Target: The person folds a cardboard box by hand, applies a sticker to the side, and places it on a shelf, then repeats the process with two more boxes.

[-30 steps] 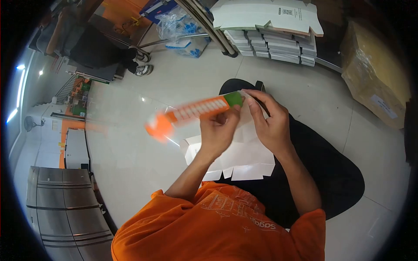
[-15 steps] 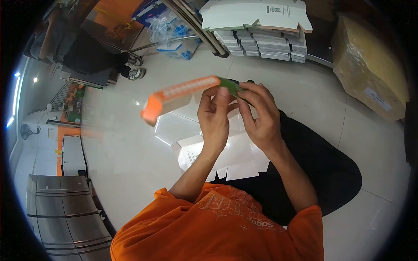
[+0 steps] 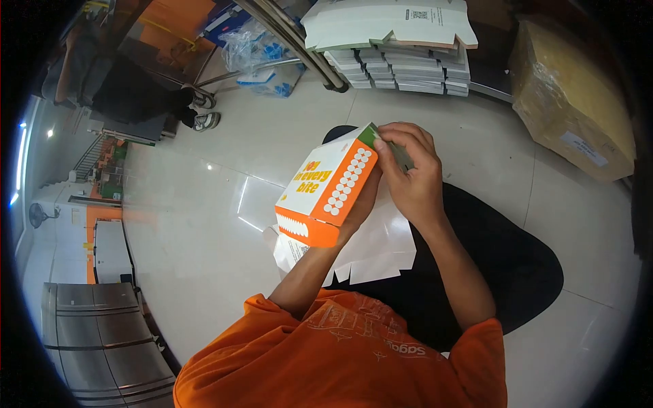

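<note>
An orange, white and green cardboard food box [image 3: 309,177] is held up in front of me, tilted, with yellow lettering on its white face and white dots on its orange side. My left hand [image 3: 362,209] holds it from underneath and behind; the box hides most of those fingers. At the green upper end, my right hand [image 3: 413,166] grips the edge between thumb and fingers. Below both hands, on my lap, lies an unfolded white cardboard blank [image 3: 377,245] with cut flaps and some small print.
Stacked flat cardboard blanks [image 3: 408,68] stand at the back, beside a metal table leg [image 3: 299,41]. A plastic-wrapped carton [image 3: 571,102] is on the right. Plastic bags [image 3: 265,61] lie behind. Another person [image 3: 136,81] stands at the far left, above a steel cabinet [image 3: 102,333].
The box has been turned so its printed white face and dotted orange side show, where before only a blurred narrow orange side did. My left hand has gone from the green end to beneath the box.
</note>
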`<state>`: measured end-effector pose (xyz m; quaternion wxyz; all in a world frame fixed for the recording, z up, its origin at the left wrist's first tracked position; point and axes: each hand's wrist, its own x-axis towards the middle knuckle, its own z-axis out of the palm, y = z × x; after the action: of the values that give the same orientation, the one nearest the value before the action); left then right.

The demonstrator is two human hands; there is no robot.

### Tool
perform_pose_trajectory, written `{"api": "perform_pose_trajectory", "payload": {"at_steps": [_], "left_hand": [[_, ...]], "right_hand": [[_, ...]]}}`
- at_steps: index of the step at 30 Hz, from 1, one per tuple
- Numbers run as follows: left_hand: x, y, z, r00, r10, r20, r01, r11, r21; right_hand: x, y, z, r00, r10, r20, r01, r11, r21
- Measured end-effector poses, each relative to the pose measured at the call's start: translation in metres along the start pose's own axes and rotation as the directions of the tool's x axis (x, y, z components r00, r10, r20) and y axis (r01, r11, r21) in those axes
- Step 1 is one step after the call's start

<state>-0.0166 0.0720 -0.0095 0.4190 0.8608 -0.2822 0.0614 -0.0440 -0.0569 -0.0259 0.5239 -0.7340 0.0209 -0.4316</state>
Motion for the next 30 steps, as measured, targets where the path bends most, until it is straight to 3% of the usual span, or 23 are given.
{"api": "perform_pose_trajectory", "payload": {"at_steps": [1, 2, 4, 5, 6, 8, 9, 12, 14, 15, 18, 20, 24, 26, 30], "left_hand": [[0.004, 0.008, -0.003, 0.987, -0.12, 0.102, 0.114, 0.991, 0.067], [0.006, 0.006, -0.002, 0.987, -0.118, 0.106, 0.111, 0.992, 0.064], [0.012, -0.009, 0.002, 0.918, -0.396, 0.038, 0.381, 0.848, -0.369], [0.012, -0.032, 0.005, 0.997, -0.079, 0.018, 0.077, 0.87, -0.488], [0.012, -0.04, 0.006, 0.984, -0.177, 0.008, 0.163, 0.884, -0.439], [0.02, 0.007, 0.001, 0.961, -0.274, 0.032, 0.209, 0.649, -0.732], [0.02, 0.009, 0.001, 0.957, -0.278, 0.077, 0.233, 0.586, -0.776], [0.013, -0.019, 0.014, 0.986, -0.167, 0.005, 0.14, 0.809, -0.571], [-0.005, -0.054, 0.031, 0.988, -0.027, -0.153, -0.011, 0.97, -0.244], [-0.007, -0.05, 0.031, 0.986, 0.01, -0.166, -0.037, 0.986, -0.164], [-0.011, -0.039, 0.028, 0.99, 0.025, -0.136, -0.042, 0.991, -0.126], [-0.013, -0.036, 0.027, 0.992, 0.025, -0.125, -0.041, 0.992, -0.123], [-0.014, -0.035, 0.027, 0.993, 0.03, -0.116, -0.045, 0.991, -0.123], [-0.014, -0.032, 0.027, 0.994, 0.024, -0.111, -0.038, 0.99, -0.134], [-0.018, -0.025, 0.023, 0.996, 0.0, -0.091, -0.015, 0.986, -0.166]], "right_hand": [[0.001, 0.002, -0.002, 1.0, -0.002, -0.004, 0.002, 1.0, 0.012], [0.002, 0.004, -0.003, 1.0, -0.003, -0.008, 0.003, 1.0, 0.023], [0.002, 0.007, -0.003, 0.999, -0.043, -0.015, 0.043, 0.999, -0.006], [0.001, 0.008, -0.003, 0.996, -0.084, -0.019, 0.083, 0.996, -0.03], [0.0, 0.008, -0.003, 0.996, -0.082, -0.021, 0.082, 0.996, -0.031], [0.0, 0.008, -0.003, 0.995, -0.097, -0.035, 0.097, 0.995, -0.017], [0.0, 0.01, -0.002, 0.995, -0.097, -0.039, 0.096, 0.995, -0.019], [-0.003, 0.015, 0.0, 0.998, -0.025, -0.064, 0.029, 0.998, 0.062], [-0.003, 0.015, 0.001, 0.993, 0.101, -0.065, -0.084, 0.971, 0.225], [-0.003, 0.015, 0.0, 0.993, 0.102, -0.066, -0.085, 0.971, 0.223], [0.001, 0.016, -0.005, 0.998, 0.049, -0.032, -0.046, 0.996, 0.077], [0.004, 0.015, -0.013, 0.999, -0.014, 0.041, 0.019, 0.992, -0.121], [0.013, 0.013, -0.025, 0.998, -0.027, 0.062, 0.033, 0.995, -0.096], [0.017, 0.01, -0.031, 0.992, 0.08, 0.097, -0.096, 0.98, 0.175], [0.023, 0.009, -0.044, 0.99, 0.021, 0.141, -0.047, 0.982, 0.182]]}}
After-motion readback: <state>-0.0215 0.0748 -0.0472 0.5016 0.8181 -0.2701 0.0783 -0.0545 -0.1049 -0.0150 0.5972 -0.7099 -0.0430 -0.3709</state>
